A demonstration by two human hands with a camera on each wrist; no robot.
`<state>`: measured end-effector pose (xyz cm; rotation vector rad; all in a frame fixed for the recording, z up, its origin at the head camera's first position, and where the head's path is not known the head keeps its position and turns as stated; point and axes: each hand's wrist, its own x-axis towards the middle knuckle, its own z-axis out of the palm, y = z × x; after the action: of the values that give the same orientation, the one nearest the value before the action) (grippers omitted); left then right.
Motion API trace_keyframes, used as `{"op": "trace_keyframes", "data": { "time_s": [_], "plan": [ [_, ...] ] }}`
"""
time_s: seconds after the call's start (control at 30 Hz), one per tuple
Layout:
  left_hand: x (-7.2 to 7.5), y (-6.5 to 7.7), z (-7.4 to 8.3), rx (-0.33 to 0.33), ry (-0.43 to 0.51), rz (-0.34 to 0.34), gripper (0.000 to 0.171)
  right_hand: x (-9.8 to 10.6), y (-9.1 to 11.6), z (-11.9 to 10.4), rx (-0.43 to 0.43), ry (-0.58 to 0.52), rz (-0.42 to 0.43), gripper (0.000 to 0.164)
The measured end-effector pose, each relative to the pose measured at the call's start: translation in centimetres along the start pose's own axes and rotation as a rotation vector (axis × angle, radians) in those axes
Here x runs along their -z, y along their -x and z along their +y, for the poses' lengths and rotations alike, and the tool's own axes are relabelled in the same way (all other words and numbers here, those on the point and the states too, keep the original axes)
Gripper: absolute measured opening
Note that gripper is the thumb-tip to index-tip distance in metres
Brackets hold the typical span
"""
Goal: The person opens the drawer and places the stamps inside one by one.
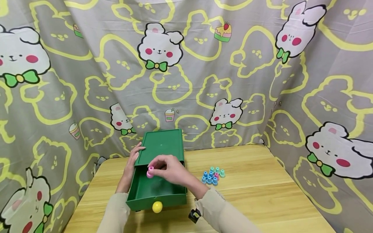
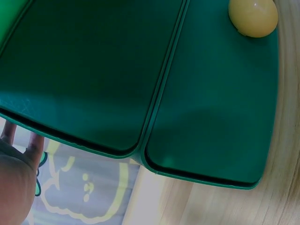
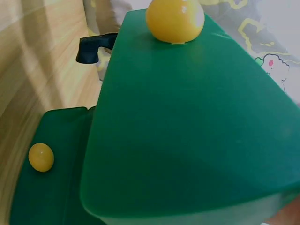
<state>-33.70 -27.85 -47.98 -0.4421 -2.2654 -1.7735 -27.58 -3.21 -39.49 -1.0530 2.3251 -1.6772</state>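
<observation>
A green drawer box [image 1: 163, 145] stands on the table with its upper drawer [image 1: 155, 202] pulled out and a yellow knob [image 1: 157, 207] on the front. My left hand [image 1: 131, 166] rests along the box's left side, fingers fairly straight; its fingers [image 2: 35, 150] show at the green edge in the left wrist view. Over the open drawer my right hand [image 1: 170, 170] pinches a small pink peg-shaped piece [image 1: 150, 172] between thumb and fingers. The right wrist view is filled by the drawer front [image 3: 187, 126], with only a sliver of the hand showing low at the right.
Several small blue pieces [image 1: 209, 179], green pieces [image 1: 217, 170] and a pink piece [image 1: 216, 176] stand grouped on the wooden table [image 1: 262, 194], right of the box. A second yellow knob [image 3: 41, 157] sits on a lower drawer. A patterned curtain [image 1: 192, 87] hangs behind.
</observation>
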Motion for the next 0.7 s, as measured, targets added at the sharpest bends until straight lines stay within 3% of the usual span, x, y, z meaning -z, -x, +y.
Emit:
{"op": "trace_keyframes", "data": {
  "time_s": [0.7],
  "plan": [
    [-0.1, -0.1, 0.0, -0.048, 0.012, 0.001, 0.047, -1.5, -0.4, 0.7, -0.024, 0.180, -0.097, 0.011]
  ]
}}
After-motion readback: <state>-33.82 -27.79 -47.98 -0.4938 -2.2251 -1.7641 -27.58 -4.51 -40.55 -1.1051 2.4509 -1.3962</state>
